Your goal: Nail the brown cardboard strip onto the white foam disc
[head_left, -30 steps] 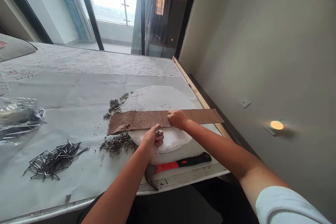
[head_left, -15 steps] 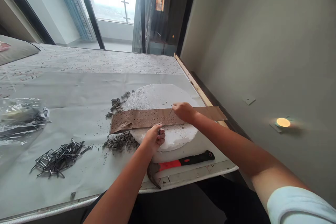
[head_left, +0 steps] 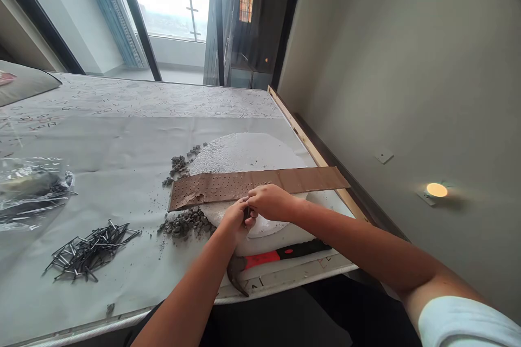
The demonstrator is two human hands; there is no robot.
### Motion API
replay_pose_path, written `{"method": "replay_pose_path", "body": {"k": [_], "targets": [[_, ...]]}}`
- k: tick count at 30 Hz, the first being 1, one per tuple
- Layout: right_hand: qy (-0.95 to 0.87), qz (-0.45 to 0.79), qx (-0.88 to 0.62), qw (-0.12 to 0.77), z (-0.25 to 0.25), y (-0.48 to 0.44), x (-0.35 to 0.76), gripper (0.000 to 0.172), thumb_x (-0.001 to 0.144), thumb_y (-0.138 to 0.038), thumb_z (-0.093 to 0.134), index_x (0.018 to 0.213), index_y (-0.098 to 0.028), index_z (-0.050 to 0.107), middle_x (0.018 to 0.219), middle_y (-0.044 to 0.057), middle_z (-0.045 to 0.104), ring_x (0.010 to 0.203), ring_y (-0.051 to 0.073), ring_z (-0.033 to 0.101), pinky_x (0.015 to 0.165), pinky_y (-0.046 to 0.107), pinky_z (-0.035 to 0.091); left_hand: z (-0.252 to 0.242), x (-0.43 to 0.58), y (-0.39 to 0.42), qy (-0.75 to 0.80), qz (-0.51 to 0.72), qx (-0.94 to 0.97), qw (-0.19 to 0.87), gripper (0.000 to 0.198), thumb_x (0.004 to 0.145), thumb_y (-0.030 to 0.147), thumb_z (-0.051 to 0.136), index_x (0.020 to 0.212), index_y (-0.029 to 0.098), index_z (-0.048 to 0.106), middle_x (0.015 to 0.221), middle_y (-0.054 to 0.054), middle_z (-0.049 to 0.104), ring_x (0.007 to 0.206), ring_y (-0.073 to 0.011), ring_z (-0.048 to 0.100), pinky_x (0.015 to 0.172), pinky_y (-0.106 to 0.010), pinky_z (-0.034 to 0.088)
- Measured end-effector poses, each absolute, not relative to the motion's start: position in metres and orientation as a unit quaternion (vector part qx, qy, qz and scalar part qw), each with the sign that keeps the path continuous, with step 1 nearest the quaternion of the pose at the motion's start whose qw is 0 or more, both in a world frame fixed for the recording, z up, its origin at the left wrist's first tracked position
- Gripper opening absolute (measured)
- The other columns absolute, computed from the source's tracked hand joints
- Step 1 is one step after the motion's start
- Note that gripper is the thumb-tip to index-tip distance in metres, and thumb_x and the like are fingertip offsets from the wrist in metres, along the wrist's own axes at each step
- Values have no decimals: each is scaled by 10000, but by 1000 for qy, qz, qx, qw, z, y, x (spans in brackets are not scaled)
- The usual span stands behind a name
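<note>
Lying at the far left on a grey sheet [head_left: 118, 160] spread over a bed, a clear plastic bag [head_left: 35, 190] holds dark contents. Next comes a loose heap of dark nails [head_left: 91, 252], then crumbly grey rubble [head_left: 185, 223] in two small piles, above and below the left end of a brown cardboard strip [head_left: 228, 185]. Pitted with rows of small holes at that end, the strip lies across a round white foam slab [head_left: 252, 152] and reaches right, over a wooden rail [head_left: 301, 131]. The left hand [head_left: 236, 217], just below the strip's lower edge, is curled around a small dark object—too hidden to identify. The right hand [head_left: 271, 202] meets it, fingertips together; whether they pinch anything, I cannot tell. Below both lies a claw hammer [head_left: 261, 259] with a red-and-black handle.
</note>
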State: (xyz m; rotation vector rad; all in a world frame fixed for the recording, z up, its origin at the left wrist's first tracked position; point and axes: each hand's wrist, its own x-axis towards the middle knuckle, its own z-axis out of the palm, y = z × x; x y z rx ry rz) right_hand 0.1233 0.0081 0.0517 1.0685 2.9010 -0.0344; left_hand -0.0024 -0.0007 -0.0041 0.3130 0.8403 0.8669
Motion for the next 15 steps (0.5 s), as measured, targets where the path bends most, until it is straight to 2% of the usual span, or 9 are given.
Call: {"method": "replay_pose_path", "body": {"k": [3, 7, 10, 15], "targets": [[938, -33, 344, 19, 52, 14, 128, 243, 854, -164, 464, 753, -144, 684, 802, 63, 659, 698, 135, 566, 555, 245, 316, -4, -4, -1, 379, 387, 168, 824, 119, 730, 75, 511, 746, 167, 437, 550, 59, 403, 348, -3, 306, 311, -99, 130], [918, -53, 391, -33, 51, 32, 147, 286, 891, -205, 426, 838, -160, 703, 857, 60, 669, 751, 121, 572, 631, 222, 363, 0, -6, 1, 390, 392, 167, 817, 87, 805, 126, 449, 879, 169, 462, 576, 48, 418, 353, -7, 273, 332, -101, 126], [873, 3, 488, -4, 44, 46, 163, 303, 895, -173, 391, 914, -144, 692, 909, 88, 667, 773, 131, 582, 647, 224, 382, 2, -6, 1, 415, 400, 151, 803, 97, 831, 162, 432, 923, 172, 459, 568, 45, 420, 354, -13, 270, 339, -106, 127], [850, 37, 524, 46, 21, 60, 168, 240, 834, -128, 448, 812, -116, 687, 887, 121, 671, 747, 168, 606, 597, 239, 390, 5, -4, 1, 429, 398, 136, 799, 85, 811, 160, 462, 886, 191, 435, 567, 47, 427, 350, -11, 273, 345, -108, 116]]}}
